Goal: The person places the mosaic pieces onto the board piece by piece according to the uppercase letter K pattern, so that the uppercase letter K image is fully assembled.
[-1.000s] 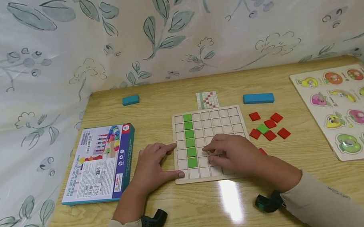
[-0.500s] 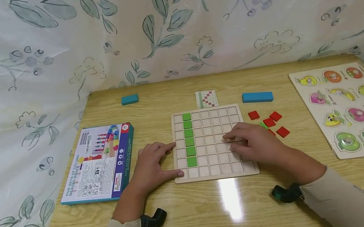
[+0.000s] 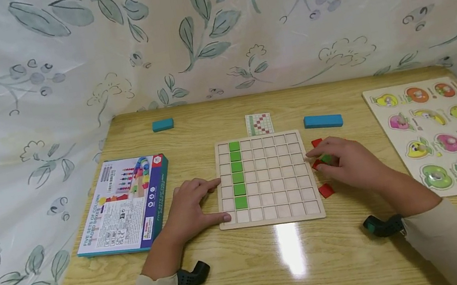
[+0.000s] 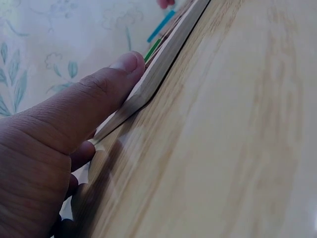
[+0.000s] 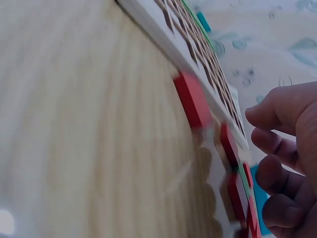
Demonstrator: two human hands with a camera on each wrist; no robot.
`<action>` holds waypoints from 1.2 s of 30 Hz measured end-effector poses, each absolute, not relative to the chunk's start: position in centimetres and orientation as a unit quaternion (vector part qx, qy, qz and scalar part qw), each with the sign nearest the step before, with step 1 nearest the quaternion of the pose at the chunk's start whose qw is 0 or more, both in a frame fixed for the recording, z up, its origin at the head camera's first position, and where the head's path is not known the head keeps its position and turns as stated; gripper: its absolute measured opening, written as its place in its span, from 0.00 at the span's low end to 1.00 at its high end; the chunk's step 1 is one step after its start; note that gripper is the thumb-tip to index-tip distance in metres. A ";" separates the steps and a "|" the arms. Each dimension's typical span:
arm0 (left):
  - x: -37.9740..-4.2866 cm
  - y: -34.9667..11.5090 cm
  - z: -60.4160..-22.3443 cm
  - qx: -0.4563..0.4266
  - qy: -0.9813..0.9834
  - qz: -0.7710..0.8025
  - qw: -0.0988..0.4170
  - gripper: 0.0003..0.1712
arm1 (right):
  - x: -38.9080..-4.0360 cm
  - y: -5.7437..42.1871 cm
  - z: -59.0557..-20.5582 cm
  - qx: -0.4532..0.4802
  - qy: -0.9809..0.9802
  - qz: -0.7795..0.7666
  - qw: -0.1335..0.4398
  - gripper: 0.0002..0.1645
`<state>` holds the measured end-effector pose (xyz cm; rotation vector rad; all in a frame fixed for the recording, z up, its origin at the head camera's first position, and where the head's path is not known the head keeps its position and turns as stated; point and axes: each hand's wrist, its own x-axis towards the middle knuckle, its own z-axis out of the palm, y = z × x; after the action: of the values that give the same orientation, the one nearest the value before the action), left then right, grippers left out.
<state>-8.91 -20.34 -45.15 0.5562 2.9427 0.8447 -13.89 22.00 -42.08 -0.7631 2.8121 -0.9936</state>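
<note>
A wooden grid board (image 3: pixel 281 171) lies on the table, with several green square tiles (image 3: pixel 236 167) set in its second column from the left. My left hand (image 3: pixel 191 205) is at the board's left edge, its straight thumb (image 4: pixel 126 62) on the near corner and its index finger touching the side farther up. Just right of the board, my right hand (image 3: pixel 349 162) hovers over loose tiles, fingers bent and apart with nothing between them. It partly hides several red tiles and a green tile (image 3: pixel 326 159). Nearer me lies a red tile (image 3: pixel 326 190).
Behind the board is a small pattern card (image 3: pixel 259 124). Blue blocks lie at back left (image 3: pixel 163 125) and back right (image 3: pixel 323 121). A boxed toy (image 3: pixel 122 207) is on the left, a fruit puzzle board (image 3: pixel 448 139) on the right. A patterned cloth (image 3: pixel 210 38) hangs behind.
My right hand has moved right, from over the grid board to the loose tiles beside it. The left hand stays at the board's edge, and the green column is the same.
</note>
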 end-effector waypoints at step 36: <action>-8.8 -20.2 -44.8 0.178 0.946 0.271 0.015 0.53 | -15.5 24.9 -42.0 -0.234 0.936 -0.254 0.060 0.11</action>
<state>-8.79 -20.16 -44.84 0.5541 2.9446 0.8430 -15.49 24.95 -42.03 -0.7092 2.8339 -0.7701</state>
